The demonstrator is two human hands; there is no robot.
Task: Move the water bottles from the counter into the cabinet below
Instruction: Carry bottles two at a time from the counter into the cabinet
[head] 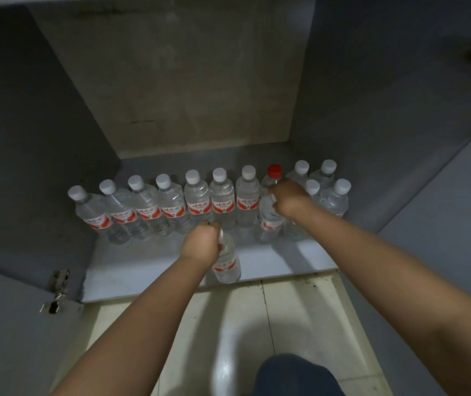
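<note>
Inside the open cabinet, several clear water bottles (197,198) with white caps and red labels stand in a row on the cabinet floor (131,267). One bottle in the row has a red cap (274,171). My left hand (201,241) grips the top of a bottle (226,267) standing near the floor's front edge, in front of the row. My right hand (290,200) grips the top of another bottle (270,221) standing just in front of the red-capped one. Both caps are hidden by my fingers.
The cabinet's grey side walls (28,138) and back panel (182,81) enclose the space. Open doors with metal hinges (57,292) flank it left and right. Pale floor tiles (285,315) lie below, and my knee (294,375) shows at the bottom.
</note>
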